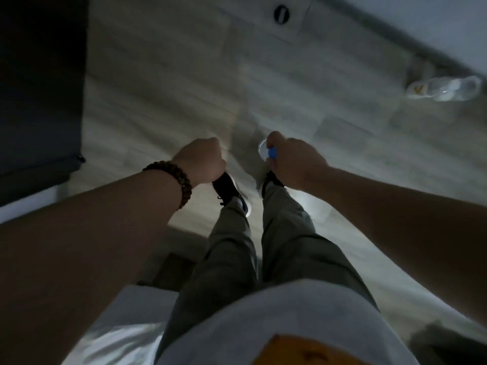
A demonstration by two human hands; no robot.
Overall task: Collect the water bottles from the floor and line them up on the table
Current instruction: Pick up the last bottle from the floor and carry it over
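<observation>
Right hand (pixel 292 162): fingers curled round the neck of the held bottle (pixel 263 150), which is clear plastic, round in section and seen end-on; its blue cap (pixel 272 153) sits against the fingers, and the body below the hand is mostly hidden. Left hand (pixel 201 162): clenched in a fist, with a beaded bracelet (pixel 171 180) at the wrist; the palm side is turned away, so I cannot tell whether it grasps anything. Floor bottle (pixel 442 89): lies on its side well beyond and to the right of the right hand, clear, ribbed and pale-labelled; the blur leaves it unclear whether this is one or two. Floor (pixel 163 96): pale wood-grain planks, smooth. No counter in view. Step in hand, as judged: carrying one bottle while going for the next. The lying bottle would likely roll if nudged, so close firmly round its body, not its tip; thin plastic may dent under a hard squeeze
</observation>
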